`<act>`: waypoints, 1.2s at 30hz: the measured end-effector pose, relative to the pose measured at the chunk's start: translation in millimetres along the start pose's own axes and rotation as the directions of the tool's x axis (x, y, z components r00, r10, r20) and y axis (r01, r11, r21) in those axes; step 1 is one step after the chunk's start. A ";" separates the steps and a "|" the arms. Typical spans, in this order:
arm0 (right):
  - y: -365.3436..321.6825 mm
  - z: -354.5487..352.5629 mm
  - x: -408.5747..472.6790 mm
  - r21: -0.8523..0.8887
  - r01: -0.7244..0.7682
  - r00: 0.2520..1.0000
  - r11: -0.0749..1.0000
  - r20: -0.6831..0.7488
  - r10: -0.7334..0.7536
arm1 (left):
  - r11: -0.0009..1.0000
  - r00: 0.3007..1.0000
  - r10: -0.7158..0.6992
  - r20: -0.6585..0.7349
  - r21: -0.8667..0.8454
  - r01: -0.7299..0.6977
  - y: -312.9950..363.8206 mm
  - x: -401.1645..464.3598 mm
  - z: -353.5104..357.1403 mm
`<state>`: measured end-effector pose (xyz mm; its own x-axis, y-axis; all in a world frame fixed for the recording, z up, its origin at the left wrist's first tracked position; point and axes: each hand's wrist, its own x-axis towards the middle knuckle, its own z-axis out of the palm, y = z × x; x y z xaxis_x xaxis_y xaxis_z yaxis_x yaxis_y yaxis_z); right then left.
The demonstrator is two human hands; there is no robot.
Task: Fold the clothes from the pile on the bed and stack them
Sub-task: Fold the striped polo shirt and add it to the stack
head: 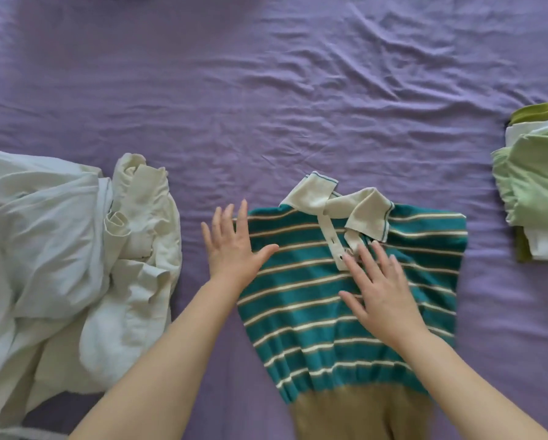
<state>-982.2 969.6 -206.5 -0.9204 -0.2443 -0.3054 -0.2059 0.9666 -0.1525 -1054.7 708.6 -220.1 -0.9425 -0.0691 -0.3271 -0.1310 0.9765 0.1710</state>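
While the person leaned over the bed [266, 90], two bare forearms reached in from the near edge onto a teal striped polo shirt [313, 306] spread face up on the purple sheet. A tan garment [355, 414] lay closest of all, tucked under the shirt's lower hem. The right hand [380, 293] lay flat on the shirt's chest just beside the button placket, its fingers [366, 262] straight and spread, holding nothing. The left hand [231, 246] rested flat at the shirt's left edge, palm down, thumb on the stripes and its straight fingers partly over the sheet, also gripping nothing. The cream collar [336, 201] sat open at the far end of the shirt. To the left, well apart from the shirt, an unfolded pile of white and cream clothes [76, 255] lay heaped. At the right edge, a stack of folded green and white clothes [539, 185] sat. Beyond, the wrinkled sheet stretched away.
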 end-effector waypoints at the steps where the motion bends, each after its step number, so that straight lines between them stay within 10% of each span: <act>1: -10.0 6.1 -17.2 -0.010 0.021 1.000 1.000 -0.005 -0.021 | 0.994 0.996 -0.050 -0.077 -0.096 0.042 1.9 -20.0 5.3; 6: -38.5 38.7 -98.4 -0.023 -0.047 0.991 0.999 0.122 0.050 | 0.611 0.844 -0.513 0.157 -0.623 0.488 19.8 -131.8 35.5; 12: -34.5 46.0 -144.1 -0.014 -0.078 0.990 0.997 0.117 0.079 | 0.260 0.675 -0.487 0.555 -0.645 0.718 47.2 -214.3 69.9; 18: -22.8 47.8 -160.3 -0.034 -0.026 0.993 0.999 0.117 0.030 | 0.420 0.761 -0.489 0.425 -0.650 0.633 51.5 -248.6 76.5; 29: -13.2 55.7 -193.1 0.085 0.022 1.000 0.996 0.002 -0.023 | 0.556 0.671 -0.702 0.238 -0.407 0.725 23.9 -262.7 71.7; 33: -4.2 53.2 -195.5 0.369 -0.388 0.906 0.845 -0.014 0.422 | 0.881 0.956 -0.255 0.143 -0.373 0.290 67.8 -253.4 70.1; 36: 2.0 54.1 -193.7 0.523 -0.556 0.801 0.646 0.129 0.584 | 0.924 0.965 0.088 0.247 -0.382 0.014 103.3 -238.2 75.8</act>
<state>-786.3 1014.6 -198.5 -0.8148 0.3588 -0.4554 0.5520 0.7200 -0.4205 -820.4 841.4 -195.0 -0.8452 0.0692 -0.5300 -0.2516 0.8233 0.5088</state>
